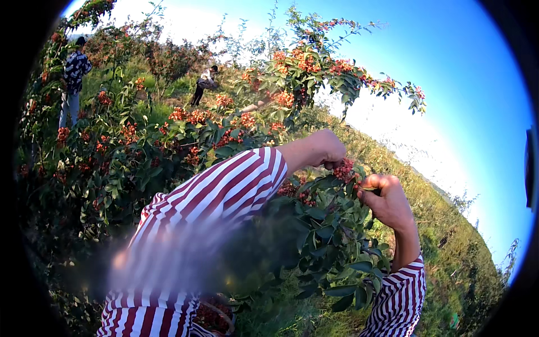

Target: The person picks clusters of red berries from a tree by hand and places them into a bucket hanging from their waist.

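My left hand (320,147), in a striped sleeve, is closed with curled fingers at a cluster of small red berries (343,170) on a leafy branch (328,224). My right hand (384,199) pinches the branch just below and to the right of that cluster, its thumb and fingers pressed together by the leaves. More red berry clusters sit among the dark leaves under my left forearm. A basket (224,314) holding red berries shows partly at the bottom, behind my sleeve. A blurred haze covers the lower left of the view.
Berry-laden shrubs (123,140) fill the left and middle. One person (74,73) in a patterned top stands among them at the upper left, another (204,84) bends farther back. A tall berry branch (303,67) rises above my hands. A grassy slope (455,247) lies to the right.
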Action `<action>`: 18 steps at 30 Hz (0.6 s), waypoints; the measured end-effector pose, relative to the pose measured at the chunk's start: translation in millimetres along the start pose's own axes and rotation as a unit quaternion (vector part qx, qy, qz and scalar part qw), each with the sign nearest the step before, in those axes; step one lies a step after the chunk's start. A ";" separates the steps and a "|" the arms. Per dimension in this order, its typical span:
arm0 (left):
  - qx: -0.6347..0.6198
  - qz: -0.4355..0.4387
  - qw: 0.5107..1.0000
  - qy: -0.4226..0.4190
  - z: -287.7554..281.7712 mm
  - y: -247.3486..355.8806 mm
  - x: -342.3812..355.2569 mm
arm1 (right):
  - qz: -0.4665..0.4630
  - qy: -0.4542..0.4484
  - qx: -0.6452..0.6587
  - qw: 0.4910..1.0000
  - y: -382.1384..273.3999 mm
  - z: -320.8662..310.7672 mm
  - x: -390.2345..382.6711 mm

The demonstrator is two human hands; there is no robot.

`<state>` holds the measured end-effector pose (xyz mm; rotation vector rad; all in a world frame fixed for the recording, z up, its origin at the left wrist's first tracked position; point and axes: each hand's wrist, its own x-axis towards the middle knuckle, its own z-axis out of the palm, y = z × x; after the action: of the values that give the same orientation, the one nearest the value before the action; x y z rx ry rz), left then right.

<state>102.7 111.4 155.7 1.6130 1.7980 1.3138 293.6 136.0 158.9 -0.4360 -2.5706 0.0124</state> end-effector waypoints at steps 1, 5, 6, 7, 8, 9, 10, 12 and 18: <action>0.046 0.012 0.999 -0.012 -1.1 -0.2 0.6 | -0.015 0.010 -0.005 1.000 -0.4 1.0 -0.7; 0.152 0.016 0.988 -0.008 -10.5 -1.8 0.4 | 0.032 0.011 -0.004 0.999 -3.4 4.3 -0.8; 0.132 0.028 0.991 -0.008 -11.6 -2.6 -0.8 | 0.008 0.011 0.000 1.000 -3.8 4.0 -1.0; 0.111 0.035 0.993 -0.003 -10.8 -3.6 -1.9 | 0.003 0.014 -0.001 1.000 -3.7 3.5 -1.0; 0.091 0.043 0.995 0.002 -10.0 -4.4 -3.0 | -0.013 0.013 0.008 1.000 -3.6 2.9 -1.3; 0.053 0.046 0.997 0.022 -9.2 -5.8 -3.9 | -0.010 0.032 -0.006 0.999 -3.0 2.0 -1.2; 0.097 0.121 0.985 0.076 -8.0 -6.4 -4.4 | -0.009 0.047 -0.005 0.999 -2.6 1.4 -1.7; 0.078 0.196 0.965 0.156 -7.4 -5.2 -2.3 | -0.015 0.075 0.003 0.997 -2.7 1.5 -2.3; 0.031 0.221 0.952 0.208 -4.6 6.7 19.1 | -0.059 0.105 -0.026 0.992 -13.5 5.4 -3.3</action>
<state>97.8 126.5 169.0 1.9658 1.7715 1.9377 289.4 122.6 153.9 -0.2879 -2.3881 -0.1358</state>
